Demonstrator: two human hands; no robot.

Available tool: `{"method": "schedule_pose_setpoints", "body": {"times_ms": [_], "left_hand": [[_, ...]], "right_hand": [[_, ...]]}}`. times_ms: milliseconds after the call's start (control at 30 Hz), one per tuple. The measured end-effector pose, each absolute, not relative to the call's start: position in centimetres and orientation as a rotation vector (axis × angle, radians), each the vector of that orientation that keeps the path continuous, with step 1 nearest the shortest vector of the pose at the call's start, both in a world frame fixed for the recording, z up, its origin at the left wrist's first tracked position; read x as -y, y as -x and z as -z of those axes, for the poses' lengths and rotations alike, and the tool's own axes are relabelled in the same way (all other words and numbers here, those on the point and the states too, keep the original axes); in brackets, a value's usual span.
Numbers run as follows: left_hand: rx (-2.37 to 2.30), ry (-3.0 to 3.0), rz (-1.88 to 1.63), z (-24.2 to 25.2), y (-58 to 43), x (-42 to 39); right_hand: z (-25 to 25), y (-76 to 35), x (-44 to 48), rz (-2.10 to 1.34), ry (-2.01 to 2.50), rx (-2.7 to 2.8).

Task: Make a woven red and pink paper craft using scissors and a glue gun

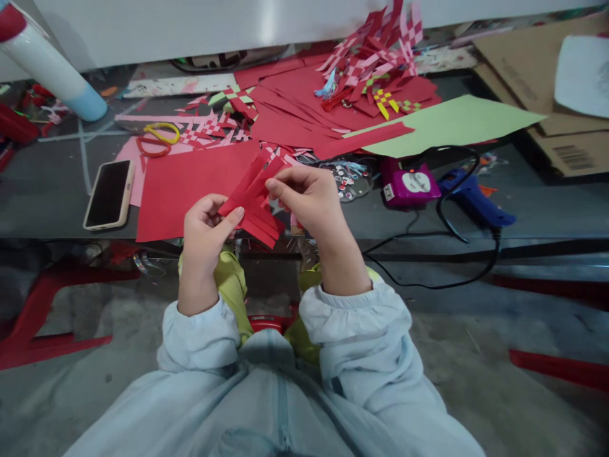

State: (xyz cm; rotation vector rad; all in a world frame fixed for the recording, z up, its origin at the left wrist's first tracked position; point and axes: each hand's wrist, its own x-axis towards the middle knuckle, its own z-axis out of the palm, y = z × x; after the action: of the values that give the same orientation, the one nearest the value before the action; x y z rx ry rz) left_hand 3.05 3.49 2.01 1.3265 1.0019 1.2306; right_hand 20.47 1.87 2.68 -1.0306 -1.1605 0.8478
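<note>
Red paper strips (259, 219), crossing one another, are held above the front edge of the table. My left hand (208, 230) pinches them from the left, with its thumb on top. At the upper right of the strips, my right hand (307, 198) is closed with thumb and forefinger on a strip end. A large red paper sheet (176, 184) lies flat on the table behind my left hand. Just beyond my right hand sits a clear tray (354, 181) of small beads and tassels. The fingertips of both hands are partly hidden by the paper.
At left lie a phone (109, 193) and scissors (159, 138). Woven paper pieces (380, 47) are heaped at the back over red sheets, beside a green sheet (451, 127). To the right are a purple box (409, 184), a blue glue gun (476, 197) with looping black cable, and cardboard (528, 57).
</note>
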Motion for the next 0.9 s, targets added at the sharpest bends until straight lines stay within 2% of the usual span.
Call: {"method": "schedule_pose_setpoints", "body": {"times_ms": [567,900], "left_hand": [[-1.052,-1.323,-1.238,-2.1,-2.9,-3.7],[-1.063,-1.342,-1.253,-2.0,-3.0,-3.6]], "right_hand": [[-1.6,-21.9,-2.5,-0.649,1.046,0.859],[-3.3,-20.1,-1.9,-1.105,1.104,0.937]]}}
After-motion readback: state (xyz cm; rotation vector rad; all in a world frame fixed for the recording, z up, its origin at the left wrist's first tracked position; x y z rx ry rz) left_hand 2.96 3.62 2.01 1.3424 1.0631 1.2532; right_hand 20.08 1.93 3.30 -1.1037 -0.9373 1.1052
